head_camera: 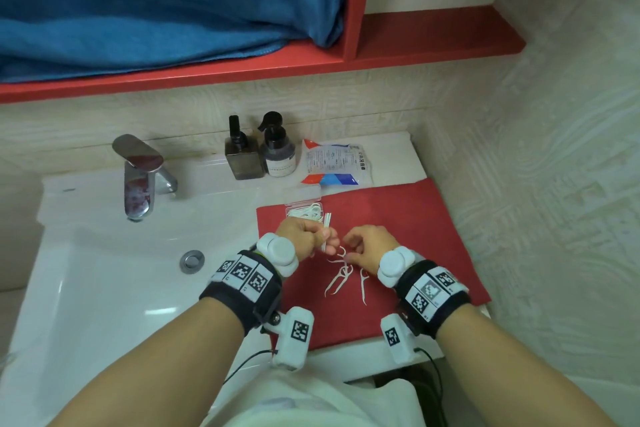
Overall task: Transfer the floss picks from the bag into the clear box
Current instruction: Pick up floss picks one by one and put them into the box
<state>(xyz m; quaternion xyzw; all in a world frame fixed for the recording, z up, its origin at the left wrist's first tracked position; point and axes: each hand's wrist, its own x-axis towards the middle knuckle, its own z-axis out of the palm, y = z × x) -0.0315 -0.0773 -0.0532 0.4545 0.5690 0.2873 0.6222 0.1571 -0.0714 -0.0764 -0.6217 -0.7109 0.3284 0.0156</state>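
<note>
White floss picks (341, 276) are scattered on a red mat (415, 236). A small bundle is gripped by the left hand (304, 236); one pick is pinched by the right hand (369, 244). More picks are held in the clear box (304, 210), with the bag (334, 163) lying just behind it.

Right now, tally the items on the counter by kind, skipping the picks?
Dark pump bottles: 2, one square and one round
Floss pick bag: 1
Clear box: 1, lid open, picks inside
Red mat: 1
Chrome faucet: 1
Total: 6
</note>
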